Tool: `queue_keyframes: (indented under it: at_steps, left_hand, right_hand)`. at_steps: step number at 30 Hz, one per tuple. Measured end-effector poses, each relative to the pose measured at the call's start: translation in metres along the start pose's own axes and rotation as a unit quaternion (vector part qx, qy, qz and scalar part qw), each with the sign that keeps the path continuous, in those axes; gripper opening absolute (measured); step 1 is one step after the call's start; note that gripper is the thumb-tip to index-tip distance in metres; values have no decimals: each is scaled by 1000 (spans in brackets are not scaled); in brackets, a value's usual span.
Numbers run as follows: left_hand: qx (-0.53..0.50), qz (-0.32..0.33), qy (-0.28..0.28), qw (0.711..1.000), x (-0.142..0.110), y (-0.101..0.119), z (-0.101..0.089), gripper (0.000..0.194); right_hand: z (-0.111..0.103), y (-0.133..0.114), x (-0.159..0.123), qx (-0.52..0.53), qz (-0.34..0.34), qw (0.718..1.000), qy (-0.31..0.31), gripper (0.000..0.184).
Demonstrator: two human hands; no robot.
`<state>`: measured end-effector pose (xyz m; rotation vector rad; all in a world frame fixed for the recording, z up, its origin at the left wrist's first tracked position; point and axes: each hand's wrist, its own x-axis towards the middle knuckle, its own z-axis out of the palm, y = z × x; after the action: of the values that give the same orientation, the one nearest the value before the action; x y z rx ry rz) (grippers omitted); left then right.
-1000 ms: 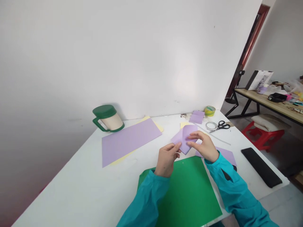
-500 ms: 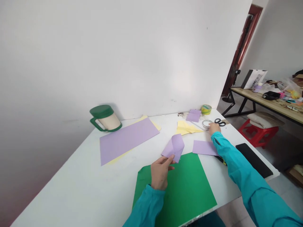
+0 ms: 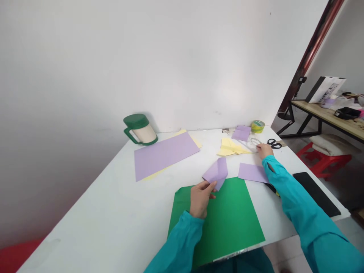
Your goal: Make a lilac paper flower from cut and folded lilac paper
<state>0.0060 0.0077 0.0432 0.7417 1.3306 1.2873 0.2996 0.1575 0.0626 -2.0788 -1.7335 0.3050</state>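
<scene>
One piece of folded purple paper (image 3: 217, 172) is pinched between the thumb and fingers of the left hand (image 3: 200, 199), its upper part curling over, held at the far edge of a green sheet (image 3: 227, 216) that lies on the white table (image 3: 113, 220). The right hand (image 3: 265, 151) reaches out to a pale tape ring (image 3: 255, 138), fingertips at its near edge; whether they are closed on it I cannot tell. Just beside that hand lie black-handled scissors (image 3: 274, 143), and to its left a folded yellow paper (image 3: 231, 147). Under the right forearm runs a purple rectangle (image 3: 253, 172), partly covering a black and yellow tool (image 3: 272, 189). Farther back sit a small purple paper (image 3: 241, 133) and a green and yellow tape roll (image 3: 257, 126) near the wall. A black strip (image 3: 316, 194) lies along the right side. Well to the left, a large purple sheet (image 3: 166, 155) overlaps yellow paper (image 3: 159, 173), with a green-lidded mug (image 3: 141, 129) just behind. Beyond the table stands a red stool (image 3: 327, 161).
</scene>
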Motion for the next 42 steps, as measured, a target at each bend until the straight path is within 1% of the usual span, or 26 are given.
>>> queue_keyframes:
  at_steps: [3, 5, 9, 13, 16, 22, 28, 31, 34, 38, 42]
  left_hand:
    - [-24, -27, 1, 999, 1, -3, 1, 34]
    - [-40, -51, 2, 998, 1, -4, 2, 36]
    - [-60, -84, 1, 995, 0, -5, 3, 40]
    - [-61, -80, 7, 995, -2, -2, 5, 38]
    - [-64, -75, 10, 995, -2, 0, 4, 37]
    - [-104, -98, 8, 990, -3, -1, 3, 35]
    - [-133, -130, 19, 982, -2, -4, 4, 25]
    - [-146, -138, 29, 979, 0, -4, 5, 20]
    - [-152, -139, 34, 978, 2, -5, 7, 19]
    - [-149, -141, 34, 978, 3, -6, 8, 22]
    - [-138, -139, 32, 980, -5, -3, 5, 29]
  right_hand:
    - [-6, -13, -13, 104, -27, 994, 0, 27]
    - [-10, -25, -29, 187, -53, 981, -12, 30]
    - [-18, -50, -70, 335, -98, 933, -89, 49]
    - [-19, -70, -105, 420, -101, 888, -156, 47]
    - [-14, -77, -121, 464, -83, 863, -182, 45]
    - [-3, -81, -140, 524, -49, 826, -201, 40]
    - [-1, -80, -157, 550, -24, 810, -203, 38]
    - [-1, -79, -166, 563, -19, 799, -209, 35]
    - [-1, -78, -172, 577, -15, 787, -218, 33]
    - [0, -76, -174, 584, -20, 782, -217, 32]
    - [0, -75, -175, 573, -29, 791, -213, 32]
